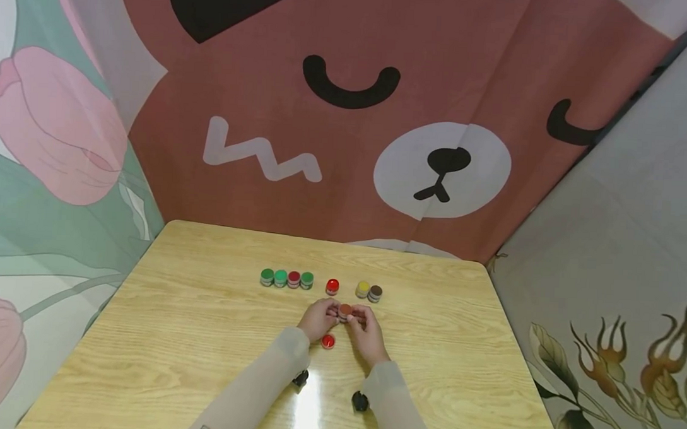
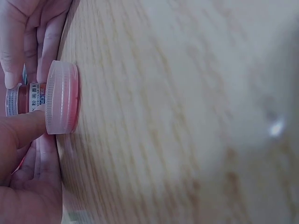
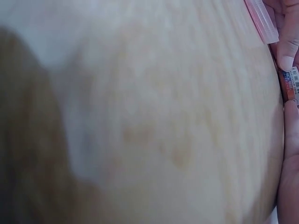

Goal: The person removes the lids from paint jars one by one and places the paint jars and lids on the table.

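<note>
Both hands meet at one small paint jar (image 1: 345, 311) with a brown-orange top, near the middle of the table. The left hand (image 1: 317, 319) pinches it from the left with thumb and fingers. From the right, the right hand (image 1: 369, 335) grips the same jar. Its printed label (image 2: 35, 97) and ribbed cap (image 2: 12, 100) show in the left wrist view, partly covered by fingers. A clear ribbed lid (image 2: 63, 98), red inside, lies on the table just in front of the hands. Only part of the jar's label (image 3: 292, 81) appears in the right wrist view.
Beyond the hands, several green-topped and dark-red-topped jars (image 1: 287, 279) stand in a row. A bright red jar (image 1: 332, 287) stands alone, and a yellow jar (image 1: 363, 289) touches a brown one (image 1: 375, 294). Printed curtains enclose the wooden table (image 1: 204, 310).
</note>
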Demonstrator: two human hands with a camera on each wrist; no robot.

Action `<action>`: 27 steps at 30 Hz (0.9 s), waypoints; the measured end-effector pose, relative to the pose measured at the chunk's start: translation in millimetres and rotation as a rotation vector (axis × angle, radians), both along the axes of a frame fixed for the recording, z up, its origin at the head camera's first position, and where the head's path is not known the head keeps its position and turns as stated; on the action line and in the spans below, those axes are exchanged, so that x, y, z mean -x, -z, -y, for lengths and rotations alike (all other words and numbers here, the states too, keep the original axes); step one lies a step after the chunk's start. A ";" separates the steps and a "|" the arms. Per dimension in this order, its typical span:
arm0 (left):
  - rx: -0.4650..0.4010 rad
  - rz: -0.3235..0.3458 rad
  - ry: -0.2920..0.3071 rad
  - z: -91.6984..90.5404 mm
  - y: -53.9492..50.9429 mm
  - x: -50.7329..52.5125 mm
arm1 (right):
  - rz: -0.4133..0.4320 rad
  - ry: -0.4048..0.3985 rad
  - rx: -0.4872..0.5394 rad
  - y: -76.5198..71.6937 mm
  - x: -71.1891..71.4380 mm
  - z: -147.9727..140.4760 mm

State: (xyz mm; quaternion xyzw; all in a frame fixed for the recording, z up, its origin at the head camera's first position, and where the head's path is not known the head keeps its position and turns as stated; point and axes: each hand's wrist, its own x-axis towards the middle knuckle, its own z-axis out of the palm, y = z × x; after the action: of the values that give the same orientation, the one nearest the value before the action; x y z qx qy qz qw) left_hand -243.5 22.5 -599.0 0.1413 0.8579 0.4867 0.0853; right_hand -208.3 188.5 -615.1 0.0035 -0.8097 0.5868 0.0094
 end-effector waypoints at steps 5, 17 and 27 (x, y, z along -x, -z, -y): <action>-0.012 0.002 0.000 -0.9 5.0 2.4 | -0.001 0.009 0.020 -0.1 -1.5 1.0; 0.000 -0.002 0.006 0.1 2.5 1.3 | -0.054 -0.015 -0.037 1.5 -0.7 0.2; -0.015 -0.007 0.003 -0.1 2.3 0.8 | -0.010 -0.008 0.009 1.4 0.2 0.4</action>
State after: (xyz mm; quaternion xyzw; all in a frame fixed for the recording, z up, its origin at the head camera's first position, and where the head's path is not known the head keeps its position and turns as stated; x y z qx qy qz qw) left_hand -244.3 22.6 -601.3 0.1448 0.8542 0.4926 0.0817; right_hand -208.6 188.1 -616.5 0.0099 -0.8068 0.5906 0.0112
